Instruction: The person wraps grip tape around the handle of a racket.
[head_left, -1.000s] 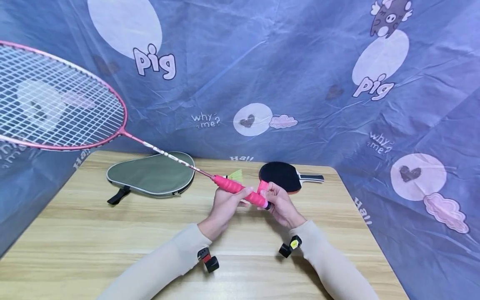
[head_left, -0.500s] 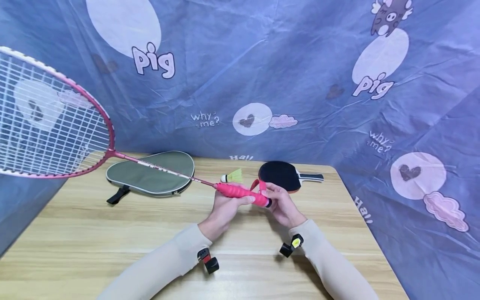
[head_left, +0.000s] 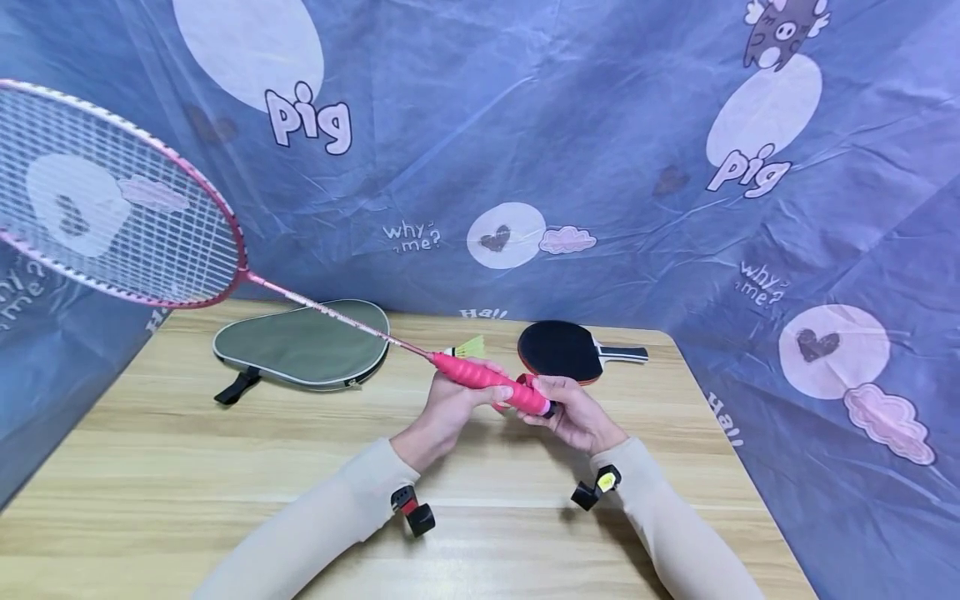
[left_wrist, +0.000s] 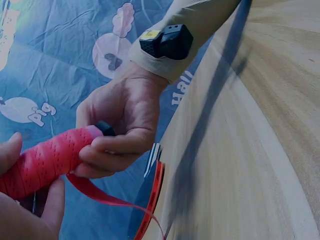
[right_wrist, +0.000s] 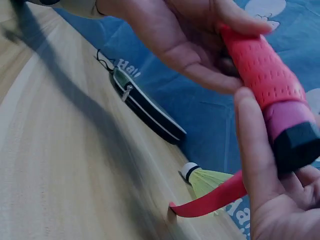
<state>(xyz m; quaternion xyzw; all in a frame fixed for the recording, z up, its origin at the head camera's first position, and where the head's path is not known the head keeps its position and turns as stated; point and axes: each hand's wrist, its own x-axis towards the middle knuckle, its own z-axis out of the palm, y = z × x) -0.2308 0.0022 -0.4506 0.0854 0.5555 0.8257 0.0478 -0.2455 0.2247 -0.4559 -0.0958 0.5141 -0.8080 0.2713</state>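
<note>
A badminton racket (head_left: 472, 372) with a pink-red wrapped handle slants across the head view, its strung head raised at the left. My left hand (head_left: 442, 410) grips the handle around its middle, thumb along the top. At the butt end, my right hand (head_left: 577, 417) has its fingers curled and pinches the red grip tape (right_wrist: 215, 197). A loose length of that tape hangs below the handle in both wrist views. Beyond the wrapping, a bare pink band (right_wrist: 287, 117) and the black butt cap (right_wrist: 297, 145) show. Fingers partly hide where tape meets handle.
On the wooden table (head_left: 225, 475) lie a green zipped paddle case (head_left: 300, 346) at the back left, a yellow shuttlecock (head_left: 470, 347) behind the hands, and a black table tennis paddle (head_left: 558, 350) at the back right. A blue printed cloth (head_left: 420, 167) encloses the back and sides.
The racket head dipped, then rose again. The butt end and my right hand have shifted slightly right. The tape loop that stood above the handle is now lower, mostly behind the handle and fingers.
</note>
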